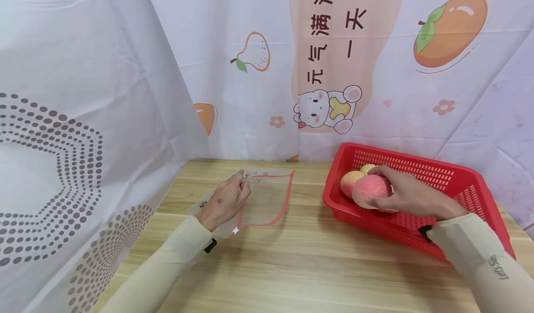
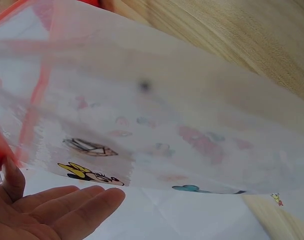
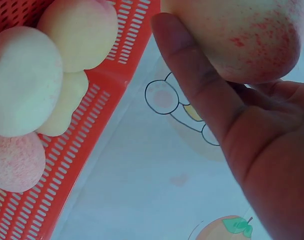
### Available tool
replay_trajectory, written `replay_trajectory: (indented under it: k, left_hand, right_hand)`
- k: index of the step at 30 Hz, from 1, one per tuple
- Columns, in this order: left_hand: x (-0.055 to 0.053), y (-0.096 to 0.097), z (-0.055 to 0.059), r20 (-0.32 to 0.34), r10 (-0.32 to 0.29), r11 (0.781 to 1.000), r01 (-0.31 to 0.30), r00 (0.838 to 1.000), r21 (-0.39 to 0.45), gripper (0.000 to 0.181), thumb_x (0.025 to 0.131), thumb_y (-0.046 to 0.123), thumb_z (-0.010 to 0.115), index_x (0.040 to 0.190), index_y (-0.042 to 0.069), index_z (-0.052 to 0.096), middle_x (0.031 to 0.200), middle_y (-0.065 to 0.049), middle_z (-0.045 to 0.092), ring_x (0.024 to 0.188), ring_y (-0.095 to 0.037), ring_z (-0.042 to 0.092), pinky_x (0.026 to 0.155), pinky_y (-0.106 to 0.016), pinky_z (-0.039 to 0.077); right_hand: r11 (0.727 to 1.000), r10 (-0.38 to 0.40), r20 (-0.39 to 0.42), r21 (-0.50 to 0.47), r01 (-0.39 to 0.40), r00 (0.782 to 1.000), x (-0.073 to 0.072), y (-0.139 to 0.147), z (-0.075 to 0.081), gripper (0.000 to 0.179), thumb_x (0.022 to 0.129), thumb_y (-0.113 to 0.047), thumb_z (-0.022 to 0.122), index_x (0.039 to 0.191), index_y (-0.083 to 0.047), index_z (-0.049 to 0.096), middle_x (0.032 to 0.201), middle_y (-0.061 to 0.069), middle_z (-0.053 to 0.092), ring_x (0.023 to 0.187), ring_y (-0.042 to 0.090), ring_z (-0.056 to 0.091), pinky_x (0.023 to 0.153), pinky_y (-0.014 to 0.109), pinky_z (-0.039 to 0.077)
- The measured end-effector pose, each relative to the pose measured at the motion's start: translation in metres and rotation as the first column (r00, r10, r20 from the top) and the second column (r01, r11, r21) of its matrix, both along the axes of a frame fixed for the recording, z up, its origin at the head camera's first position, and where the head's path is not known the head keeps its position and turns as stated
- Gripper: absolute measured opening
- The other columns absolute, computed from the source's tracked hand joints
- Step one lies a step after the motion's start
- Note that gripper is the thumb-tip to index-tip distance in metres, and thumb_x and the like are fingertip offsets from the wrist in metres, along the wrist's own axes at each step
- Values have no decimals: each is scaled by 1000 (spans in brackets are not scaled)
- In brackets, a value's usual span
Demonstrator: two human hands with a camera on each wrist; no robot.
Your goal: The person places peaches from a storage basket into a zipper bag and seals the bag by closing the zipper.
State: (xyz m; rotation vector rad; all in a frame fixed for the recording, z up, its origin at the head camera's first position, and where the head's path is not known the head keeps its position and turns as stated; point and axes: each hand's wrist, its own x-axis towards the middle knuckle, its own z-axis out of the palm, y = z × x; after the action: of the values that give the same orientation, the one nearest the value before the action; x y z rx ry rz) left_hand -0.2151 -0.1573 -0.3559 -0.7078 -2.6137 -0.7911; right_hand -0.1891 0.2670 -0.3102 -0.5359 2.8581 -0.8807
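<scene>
Sleeves: cream, entering from the lower corners.
Left hand: thumb and forefinger pinch the rim of the clear bag; the other fingers lie straight beside the film.
Clear bag: on the left part of the wooden table, mouth gaping inside its red strip, white slider at the near corner; tabletop shows through the film.
Rim care: a light pinch holding the two sides apart should work best, as thin film could fold over.
Right hand: curled around a peach, thumb on one side, fingers on the other.
Held peach: over the left end of the red basket; cannot tell whether it touches fruit below.
Peach care: broad, even pressure seems safer than digging fingertips; lifting well above the rim would avoid bruising knocks.
Red basket: slotted walls, set at an angle; other peaches, yellow and pink, bunch at its left end.
Curtain: white, printed with fruit and lettering.
</scene>
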Motion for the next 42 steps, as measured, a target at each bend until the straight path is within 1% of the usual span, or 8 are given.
replay_trajectory:
  k: [7, 10, 14, 19, 26, 33, 36, 42]
  left_hand:
    - [0, 0, 0, 11, 5, 1000, -5, 1000, 4, 26, 102, 10, 45, 76, 12, 42, 69, 0, 41, 70, -19, 57, 65, -31, 45]
    - [0, 1, 0, 10, 8, 1000, -8, 1000, 3, 26, 102, 10, 45, 76, 13, 42, 68, 0, 42, 71, -20, 58, 67, -32, 46]
    - [0, 1, 0, 27, 16, 1000, -16, 1000, 10, 27, 102, 10, 45, 76, 13, 43, 70, 0, 43, 68, -17, 55, 64, -32, 45]
    - [1, 1, 0, 35, 24, 1000, -25, 999, 11, 27, 103, 11, 46, 76, 13, 44, 71, 1, 45, 67, -15, 53, 65, -32, 45]
    - [0, 1, 1, 41, 28, 1000, -28, 999, 11, 27, 103, 11, 45, 76, 12, 44, 72, -1, 46, 64, -11, 48, 67, -33, 46]
    - [0, 1, 2, 71, 26, 1000, -27, 997, 14, 28, 103, 13, 43, 75, 12, 44, 74, -2, 47, 60, -10, 34, 63, -33, 45]
    - [0, 1, 1, 76, 26, 999, -27, 997, 18, 29, 103, 13, 43, 75, 12, 44, 75, -3, 48, 59, -10, 33, 62, -33, 44]
    - [1, 1, 1, 69, 31, 999, -32, 997, 19, 28, 103, 13, 45, 75, 12, 44, 75, -3, 49, 58, -10, 32, 60, -33, 44]
  right_hand:
    - [1000, 2, -22, 14, -2, 1000, 1, -9, 0, 74, 75, -37, 86, 133, -9, 50, 116, 8, 60, 102, 25, 56, 73, 37, 57]
    - [1000, 10, -43, 29, -9, 999, 1, -12, -1, 75, 76, -38, 85, 135, -8, 50, 119, 9, 60, 104, 26, 56, 75, 40, 57]
    - [999, 20, -56, 41, -18, 998, 1, -17, -2, 76, 76, -38, 85, 136, -8, 48, 121, 10, 59, 105, 26, 56, 76, 42, 57]
    - [999, 29, -59, 37, -26, 998, 1, -25, -1, 75, 74, -39, 85, 134, -9, 50, 119, 8, 61, 103, 25, 57, 77, 44, 57]
    - [998, 54, -73, 21, -52, 996, 1, -33, -2, 70, 77, -36, 84, 133, -10, 52, 117, 4, 62, 103, 21, 57, 80, 39, 55]
    - [998, 69, -79, -6, -70, 994, 0, -40, -4, 63, 77, -31, 84, 130, -11, 54, 115, 2, 61, 104, 20, 56, 82, 37, 54]
    - [997, 75, -78, -16, -76, 994, 0, -44, -5, 61, 77, -29, 83, 129, -11, 54, 115, 1, 61, 104, 20, 56, 81, 36, 54]
    - [997, 69, -52, -30, -71, 996, 2, -49, -6, 66, 76, -30, 84, 131, -10, 53, 116, 3, 61, 104, 22, 56, 79, 36, 55]
